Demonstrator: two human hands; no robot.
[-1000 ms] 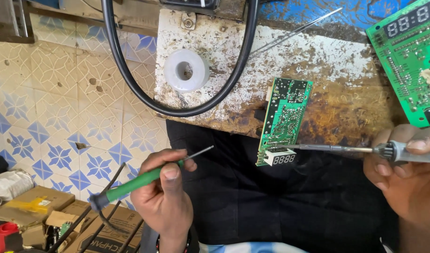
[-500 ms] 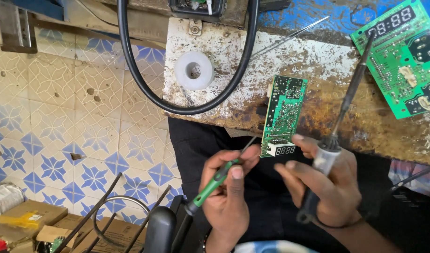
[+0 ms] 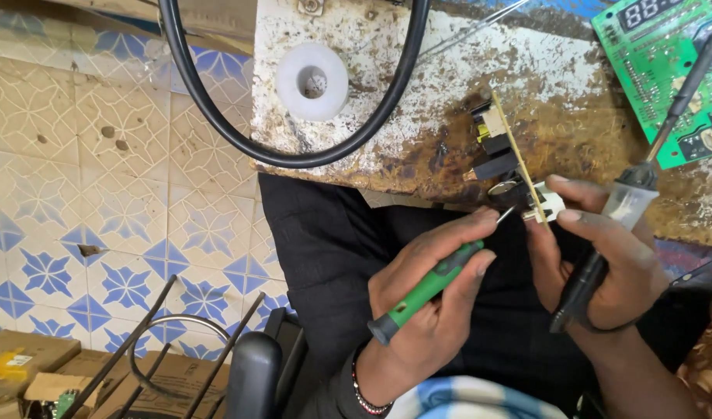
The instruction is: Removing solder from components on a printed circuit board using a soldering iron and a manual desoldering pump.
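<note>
The small circuit board (image 3: 515,159) stands on edge at the near rim of the rusty workbench (image 3: 418,147), so only its thin tan edge shows, with black blocks, a cream connector and a round metal can sticking out from its side. A white part sits at its lower end. The right hand (image 3: 596,264) pinches that lower end between thumb and forefinger, while its other fingers curl around a soldering iron (image 3: 631,202) whose tip points away over the bench. The left hand (image 3: 429,302) wraps a green-handled screwdriver (image 3: 429,287), fingers pressed together, its metal tip touching the board's lower end. Farther back on the bench lie a white spool (image 3: 311,81) and a black cable loop (image 3: 294,151); a larger green board (image 3: 658,62) lies to the right of the small one.
</note>
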